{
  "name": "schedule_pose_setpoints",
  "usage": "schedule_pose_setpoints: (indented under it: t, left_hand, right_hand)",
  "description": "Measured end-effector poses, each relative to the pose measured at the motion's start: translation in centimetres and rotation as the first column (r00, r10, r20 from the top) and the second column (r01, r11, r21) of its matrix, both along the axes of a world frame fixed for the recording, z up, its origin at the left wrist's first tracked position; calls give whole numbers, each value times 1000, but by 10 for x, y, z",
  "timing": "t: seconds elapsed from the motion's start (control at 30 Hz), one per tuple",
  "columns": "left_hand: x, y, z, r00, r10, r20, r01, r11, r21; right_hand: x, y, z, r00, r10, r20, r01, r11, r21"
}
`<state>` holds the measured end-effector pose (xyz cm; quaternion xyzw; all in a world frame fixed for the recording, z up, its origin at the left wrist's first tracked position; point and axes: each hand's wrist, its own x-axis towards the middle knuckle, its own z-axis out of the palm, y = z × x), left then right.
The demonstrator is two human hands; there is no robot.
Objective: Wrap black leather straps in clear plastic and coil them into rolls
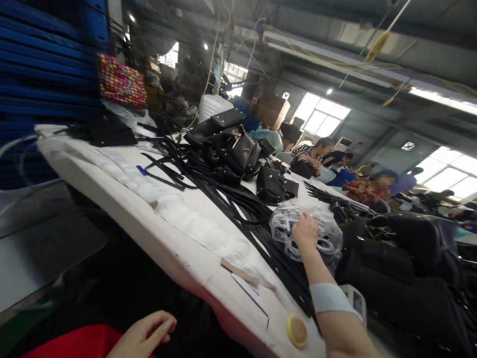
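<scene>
My right hand [305, 231] reaches across the table to a crumpled clear plastic bag [278, 223]. Its fingers are curled into the top of the bag, and the fingertips are partly hidden. Pale ring-like shapes show through the plastic. Long black straps [219, 196] run along the table beside the bag, and a small black handbag [270, 185] sits just behind it. Low at the front, off the table edge, my left hand [151, 332] is loosely closed, thumb against the curled fingers, with nothing visible in it.
Black bags [238, 144] are heaped farther back on the white table [122, 204]. A big pile of black bags [395, 268] stands at the right. Near the front edge lie a yellow-rimmed roll [297, 332] and a tan strip [239, 273]. Several people sit in the background.
</scene>
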<state>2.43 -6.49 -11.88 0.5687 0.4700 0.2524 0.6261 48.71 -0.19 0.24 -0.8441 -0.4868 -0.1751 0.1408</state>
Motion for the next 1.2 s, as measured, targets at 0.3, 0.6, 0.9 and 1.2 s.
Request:
schedule_pose_setpoints:
  t: [0.3, 0.6, 0.9, 1.2]
  left_hand:
    - [-25, 0, 2, 987, -48, -153, 67, 990, 126]
    - [-42, -4, -5, 985, -31, -168, 51, 992, 119]
    - [-34, -5, -3, 982, -116, -148, 128, 989, 76]
    - [-3, 5, -13, 942, -297, -157, 295, 955, -35]
  right_hand:
    - [-166, 67, -86, 881, 416, -226, -466, 849, -251]
    - [-179, 57, -99, 897, 388, -212, -430, 878, -211]
    - [-159, -51, -82, 876, 427, -224, -390, 901, 191]
    - [-118, -238, -128, 996, -86, 8, 85, 992, 89]
